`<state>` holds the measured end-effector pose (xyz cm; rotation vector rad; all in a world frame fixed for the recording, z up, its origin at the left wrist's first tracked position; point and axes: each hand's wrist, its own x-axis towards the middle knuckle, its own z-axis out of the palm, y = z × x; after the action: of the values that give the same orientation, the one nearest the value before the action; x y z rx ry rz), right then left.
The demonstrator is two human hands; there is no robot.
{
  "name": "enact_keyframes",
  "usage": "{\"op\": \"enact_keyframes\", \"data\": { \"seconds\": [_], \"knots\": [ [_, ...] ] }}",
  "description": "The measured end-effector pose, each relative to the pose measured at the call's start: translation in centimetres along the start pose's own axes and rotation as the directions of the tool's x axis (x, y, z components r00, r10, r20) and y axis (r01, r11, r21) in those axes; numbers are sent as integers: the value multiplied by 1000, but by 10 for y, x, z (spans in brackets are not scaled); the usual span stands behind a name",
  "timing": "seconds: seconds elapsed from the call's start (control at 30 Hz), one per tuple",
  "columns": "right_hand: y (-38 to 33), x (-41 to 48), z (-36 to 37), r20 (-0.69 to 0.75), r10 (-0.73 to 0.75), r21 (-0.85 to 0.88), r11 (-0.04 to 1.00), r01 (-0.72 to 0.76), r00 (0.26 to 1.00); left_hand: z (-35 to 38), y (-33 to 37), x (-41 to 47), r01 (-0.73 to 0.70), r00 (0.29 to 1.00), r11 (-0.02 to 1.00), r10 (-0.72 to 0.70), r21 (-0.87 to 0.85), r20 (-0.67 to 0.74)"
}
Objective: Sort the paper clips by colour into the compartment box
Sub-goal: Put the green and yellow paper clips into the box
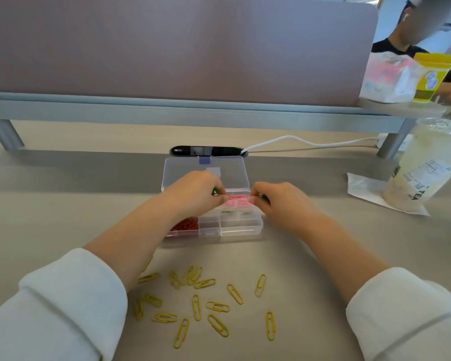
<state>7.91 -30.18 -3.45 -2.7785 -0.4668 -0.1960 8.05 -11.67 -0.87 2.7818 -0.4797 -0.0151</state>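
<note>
Both hands hover over the open compartment box (pixel 241 227) on the surface — left hand (pixel 195 195) and right hand (pixel 279 201) each with fingers pinched on green clips (pixel 215 191). Best dropped squarely into the green compartment, clear of the pink — yellow clips (pixel 206 303) wait nearer.

left hand (pixel 193 195), right hand (pixel 279 201), fingers pinched; forearms extended

Bright, even daylight fills the scene, strongest at the upper right, where the plastic cup (pixel 425 162) looks washed out. A broad soft shadow lies across the desk (pixel 63 204) below the partition (pixel 177 45), and the clear box lid (pixel 206 173) shows mild glare. The wide-angle lens bows straight lines near the edges, the sleeves at the bottom corners look soft and stretched, and the whole picture is slightly smeared.
</note>
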Motion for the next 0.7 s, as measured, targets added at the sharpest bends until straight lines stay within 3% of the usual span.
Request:
{"op": "enact_keyframes", "data": {
  "seconds": [0.1, 0.2, 0.27, 0.47, 0.7],
  "knots": [
    [-10, 4, -3, -77, 51, 365, 931, -19, 996, -4, -4, -1, 15, 1000, 999, -15, 46, 0],
    [-23, 17, -3, -68, 170, 745, 664, -63, 983, -6, -4, -3, 12, 999, 989, -7, 145, -35],
    [-32, 25, -1, -3, 180, 869, 487, -87, 984, -5, -3, -4, 18, 1000, 988, -15, 157, -21],
    [-39, 32, 13, 34, 42, 874, 483, -51, 999, -10, 0, -3, -24, 994, 977, 0, 213, 109],
    [-34, 30, 20, -58, 104, 877, 481, 0, 993, -21, -3, -8, -74, 935, 985, 14, 156, 354]
  ]
}}
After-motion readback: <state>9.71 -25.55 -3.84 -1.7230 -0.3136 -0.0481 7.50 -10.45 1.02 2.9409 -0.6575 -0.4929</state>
